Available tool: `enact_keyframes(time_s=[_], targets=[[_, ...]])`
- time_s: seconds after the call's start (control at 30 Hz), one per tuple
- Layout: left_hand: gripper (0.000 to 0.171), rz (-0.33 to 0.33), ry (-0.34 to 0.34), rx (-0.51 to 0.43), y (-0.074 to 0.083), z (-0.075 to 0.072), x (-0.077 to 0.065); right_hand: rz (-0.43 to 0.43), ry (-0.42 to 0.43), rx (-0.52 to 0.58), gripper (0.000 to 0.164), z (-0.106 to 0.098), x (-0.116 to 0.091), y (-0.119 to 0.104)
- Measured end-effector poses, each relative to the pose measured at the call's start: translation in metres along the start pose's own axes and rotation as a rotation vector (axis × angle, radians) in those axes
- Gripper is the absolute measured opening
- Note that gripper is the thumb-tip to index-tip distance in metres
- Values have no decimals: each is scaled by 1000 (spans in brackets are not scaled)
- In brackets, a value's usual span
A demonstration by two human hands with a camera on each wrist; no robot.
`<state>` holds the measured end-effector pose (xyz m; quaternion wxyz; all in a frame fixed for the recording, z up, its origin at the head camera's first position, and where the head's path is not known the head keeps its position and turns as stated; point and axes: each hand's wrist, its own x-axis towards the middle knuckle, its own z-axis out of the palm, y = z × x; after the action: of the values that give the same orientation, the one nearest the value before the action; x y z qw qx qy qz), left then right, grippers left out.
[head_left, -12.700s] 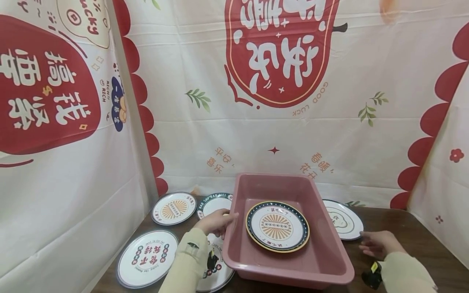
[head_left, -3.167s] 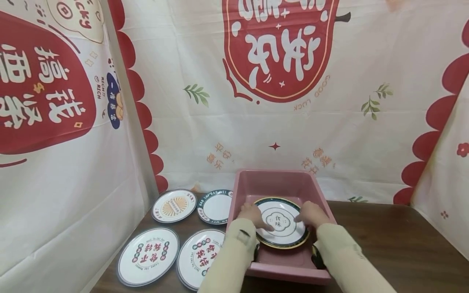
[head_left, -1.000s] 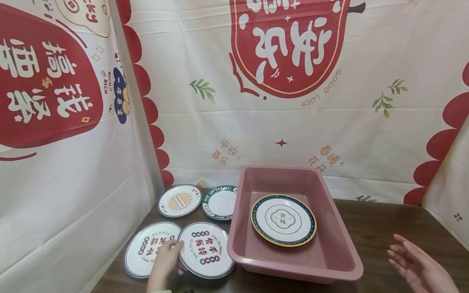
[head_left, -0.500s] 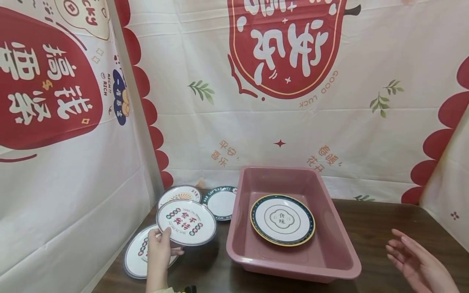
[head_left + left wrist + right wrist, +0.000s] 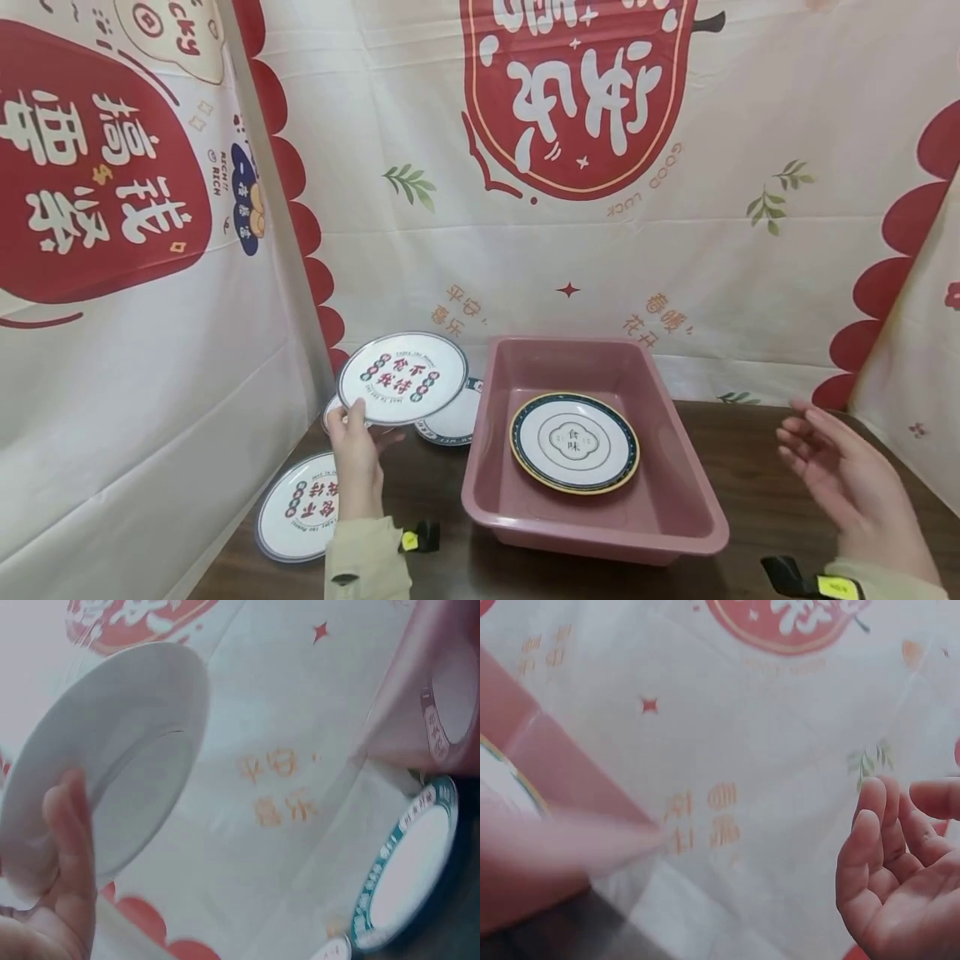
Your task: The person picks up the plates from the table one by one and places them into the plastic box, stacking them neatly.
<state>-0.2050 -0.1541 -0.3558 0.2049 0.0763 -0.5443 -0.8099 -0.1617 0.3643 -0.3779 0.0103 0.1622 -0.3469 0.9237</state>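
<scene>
My left hand (image 5: 360, 458) pinches the near-left rim of a white plate (image 5: 405, 377) with red and green lettering. That plate is raised above the table and tilted; in the left wrist view its pale underside (image 5: 142, 765) faces the camera. Right of it stands a pink plastic tub (image 5: 675, 500). Inside the tub lies a green-rimmed plate with a yellow edge (image 5: 573, 442), with a plain centre motif. Off the tub's right side, my right hand (image 5: 855, 467) hovers with loosely curved fingers and holds nothing, as the right wrist view also shows.
Another lettered white plate (image 5: 300, 508) lies at the table's left. Behind the raised plate, a plate with a green lettered rim (image 5: 450, 421) and one more plate (image 5: 332, 408) are partly covered. Printed cloth (image 5: 600, 267) hangs behind and at the sides of the brown table (image 5: 450, 575).
My left hand has taken the lettered plate from beside the tub, lifting it up and back over the rear plates. Earlier, a plate from the right went into the tub. My right hand stays off to the right.
</scene>
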Motion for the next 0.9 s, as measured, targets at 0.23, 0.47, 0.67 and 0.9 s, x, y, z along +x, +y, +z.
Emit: enact_keyframes(time_s=[0.23,0.47,0.67,0.9], targets=[[20,56,-43,-96,9,56,10,-11,-18,-94,33,47,37,2],[34,-7,-117,-171,-2,101,14,16,57,-201,28,75,66,29],[35,-62,-190,-7,-20,128,16,116,199,-276,32,84,85,57],[47,-132,-282,118,-47,147,21,196,317,-412,48,88,104,76]])
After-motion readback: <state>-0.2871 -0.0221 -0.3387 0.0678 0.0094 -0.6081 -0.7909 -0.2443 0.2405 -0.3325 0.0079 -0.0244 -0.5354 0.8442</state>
